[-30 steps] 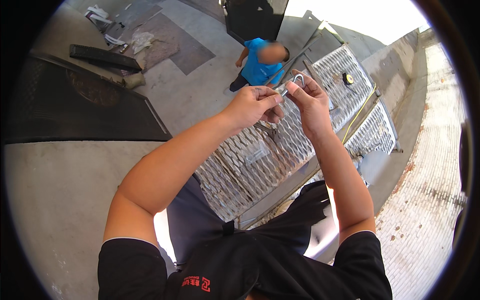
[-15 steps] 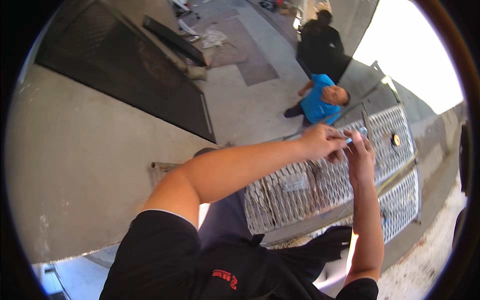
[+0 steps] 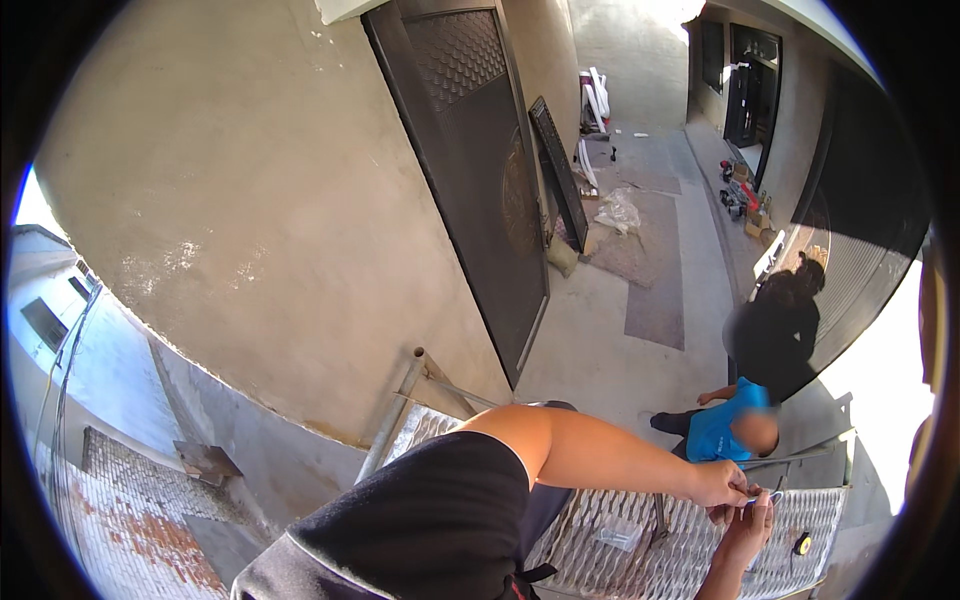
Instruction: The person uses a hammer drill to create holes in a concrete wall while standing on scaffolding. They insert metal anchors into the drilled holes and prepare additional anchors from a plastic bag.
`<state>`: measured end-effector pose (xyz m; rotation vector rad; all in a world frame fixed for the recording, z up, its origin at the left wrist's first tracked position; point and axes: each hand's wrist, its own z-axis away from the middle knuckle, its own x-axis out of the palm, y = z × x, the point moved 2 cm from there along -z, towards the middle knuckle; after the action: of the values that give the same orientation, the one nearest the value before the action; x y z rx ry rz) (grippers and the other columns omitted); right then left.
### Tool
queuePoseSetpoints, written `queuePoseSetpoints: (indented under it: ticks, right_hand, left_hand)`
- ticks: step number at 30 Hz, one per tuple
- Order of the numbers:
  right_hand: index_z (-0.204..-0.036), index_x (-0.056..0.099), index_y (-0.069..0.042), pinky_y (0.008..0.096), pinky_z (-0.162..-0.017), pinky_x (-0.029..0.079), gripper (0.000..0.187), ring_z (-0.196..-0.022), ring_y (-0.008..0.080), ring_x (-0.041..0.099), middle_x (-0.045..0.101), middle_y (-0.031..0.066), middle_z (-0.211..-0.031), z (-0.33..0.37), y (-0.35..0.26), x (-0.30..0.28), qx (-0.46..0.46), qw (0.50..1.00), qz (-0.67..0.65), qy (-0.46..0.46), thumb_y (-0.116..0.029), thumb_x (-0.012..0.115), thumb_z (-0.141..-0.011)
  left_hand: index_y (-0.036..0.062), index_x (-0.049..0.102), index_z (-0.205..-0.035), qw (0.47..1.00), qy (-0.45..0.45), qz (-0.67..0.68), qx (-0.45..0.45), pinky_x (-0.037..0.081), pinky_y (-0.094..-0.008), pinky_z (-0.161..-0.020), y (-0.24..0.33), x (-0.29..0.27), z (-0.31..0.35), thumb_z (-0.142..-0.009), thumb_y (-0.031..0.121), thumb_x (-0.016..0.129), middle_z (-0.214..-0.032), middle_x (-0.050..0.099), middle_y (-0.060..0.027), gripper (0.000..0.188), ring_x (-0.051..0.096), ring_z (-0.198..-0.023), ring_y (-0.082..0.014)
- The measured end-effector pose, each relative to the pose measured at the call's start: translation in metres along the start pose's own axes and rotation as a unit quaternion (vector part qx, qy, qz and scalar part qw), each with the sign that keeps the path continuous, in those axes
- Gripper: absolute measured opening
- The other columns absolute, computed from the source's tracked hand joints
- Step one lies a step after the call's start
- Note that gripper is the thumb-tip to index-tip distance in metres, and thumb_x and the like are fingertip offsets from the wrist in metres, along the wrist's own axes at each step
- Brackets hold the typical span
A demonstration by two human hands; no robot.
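Observation:
Both of my hands meet at the lower right, above a metal mesh platform (image 3: 820,515). My left hand (image 3: 722,486) comes in from the left, its fingers pinched on a small, slim pale-blue piece (image 3: 762,498). From below, my right hand (image 3: 748,532) grips the same piece, fingertips close to those of the left. Its exact kind is too small to make out. Lying on the mesh below are a clear plastic packet (image 3: 620,537), a long thin tool (image 3: 660,518) that looks like a hammer, and a round yellow-and-black item (image 3: 803,544).
A person in a blue shirt (image 3: 722,425) stands on the ground beyond the platform; behind is a dark human shape (image 3: 780,325). A dark door (image 3: 470,170) is set in the plastered wall (image 3: 250,200). Scaffold pipes (image 3: 395,410) rise left of my arm. Crumpled plastic (image 3: 618,212) lies along the passage.
My view has swung left and up, so the hands now appear lower in the picture and more wall and passage show. Both hands stay together on the small piece.

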<state>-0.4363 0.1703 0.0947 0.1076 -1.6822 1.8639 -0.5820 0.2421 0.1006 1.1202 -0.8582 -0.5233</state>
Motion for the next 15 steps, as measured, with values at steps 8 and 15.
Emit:
queuePoseSetpoints:
  ticks: [8,15]
  right_hand:
    - [-0.118,0.059,-0.002,0.0334,-0.085,0.05,0.035,-0.099,0.0195,0.062,0.063,0.0093,-0.108,0.0,0.001,-0.003,-0.037,0.999,0.0,0.0,-0.034,0.059,-0.102]
    - [-0.117,0.061,-0.002,0.0357,-0.082,0.051,0.037,-0.096,0.0182,0.061,0.063,0.0087,-0.107,0.011,-0.01,0.02,-0.043,0.998,0.028,0.025,-0.036,0.057,-0.101]
  left_hand:
    - [-0.006,0.059,-0.107,0.999,0.0,0.032,0.014,0.055,-0.0317,-0.058,0.0,0.001,-0.001,-0.101,0.014,0.056,-0.08,0.07,-0.016,0.021,0.068,-0.063,-0.0201]
    - [-0.0055,0.061,-0.11,0.999,0.009,0.025,0.019,0.057,-0.0322,-0.058,0.007,-0.002,0.005,-0.1,0.015,0.058,-0.077,0.07,-0.0132,0.023,0.068,-0.063,-0.0189]
